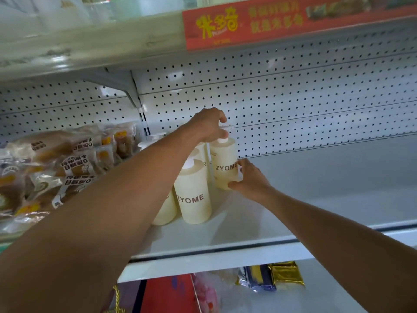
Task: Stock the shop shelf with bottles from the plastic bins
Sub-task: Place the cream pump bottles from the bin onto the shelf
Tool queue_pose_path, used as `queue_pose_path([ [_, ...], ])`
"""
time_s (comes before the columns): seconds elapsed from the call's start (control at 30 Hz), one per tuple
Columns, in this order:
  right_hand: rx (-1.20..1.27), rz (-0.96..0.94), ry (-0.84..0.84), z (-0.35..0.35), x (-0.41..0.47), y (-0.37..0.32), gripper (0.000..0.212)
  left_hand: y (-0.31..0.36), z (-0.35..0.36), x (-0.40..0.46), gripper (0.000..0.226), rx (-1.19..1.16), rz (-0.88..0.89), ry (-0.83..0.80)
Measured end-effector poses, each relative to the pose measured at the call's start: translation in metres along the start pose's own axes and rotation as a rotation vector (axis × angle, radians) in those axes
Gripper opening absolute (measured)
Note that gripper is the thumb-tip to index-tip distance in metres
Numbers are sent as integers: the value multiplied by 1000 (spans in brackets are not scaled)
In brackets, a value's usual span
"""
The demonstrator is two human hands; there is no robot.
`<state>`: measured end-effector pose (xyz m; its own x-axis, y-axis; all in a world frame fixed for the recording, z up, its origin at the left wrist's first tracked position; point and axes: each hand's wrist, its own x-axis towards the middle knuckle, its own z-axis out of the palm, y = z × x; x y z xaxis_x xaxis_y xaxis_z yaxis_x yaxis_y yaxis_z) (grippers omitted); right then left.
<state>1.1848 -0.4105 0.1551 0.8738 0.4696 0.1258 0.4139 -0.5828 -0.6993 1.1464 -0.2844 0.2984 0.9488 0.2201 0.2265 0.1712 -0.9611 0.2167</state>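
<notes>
Several cream pump bottles marked ZYOME stand together on the white shop shelf (316,199). The rear right bottle (222,158) stands upright by the pegboard back wall. My left hand (208,125) reaches over the group and pinches that bottle's white pump head. My right hand (249,179) grips the same bottle low on its right side. A front bottle (194,195) stands nearest the shelf edge, and another bottle (164,211) shows partly behind my left forearm. No plastic bins are in view.
Packaged buns (67,168) are piled on the shelf to the left of the bottles. A red banner (270,21) runs along the shelf above. Foil packets (270,276) and a red box (167,294) lie on the shelf below. To the right of the bottles the shelf surface is bare.
</notes>
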Motion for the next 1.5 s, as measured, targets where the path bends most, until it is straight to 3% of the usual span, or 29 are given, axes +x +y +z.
queue_pose_path([
  [0.27, -442, -147, 54, -65, -58, 25, 39, 38, 8, -57, 33, 233, 110, 225],
  [0.47, -587, -262, 77, -116, -116, 61, 37, 84, 40, -119, 29, 234, 134, 216],
  [0.7, -586, -281, 94, -156, -183, 117, 30, 143, 99, -175, 26, 95, 93, 133],
  [0.93, -548, -237, 39, -159, -241, 186, 24, 194, 183, -230, 26, 0, 8, -34],
  [1.3, -433, 59, -420, -74, -315, 338, 26, 206, 357, -318, 25, -280, -283, -532],
  [1.5, -307, 280, -572, -4, -337, 408, 28, 199, 449, -327, 27, -427, -355, -730],
])
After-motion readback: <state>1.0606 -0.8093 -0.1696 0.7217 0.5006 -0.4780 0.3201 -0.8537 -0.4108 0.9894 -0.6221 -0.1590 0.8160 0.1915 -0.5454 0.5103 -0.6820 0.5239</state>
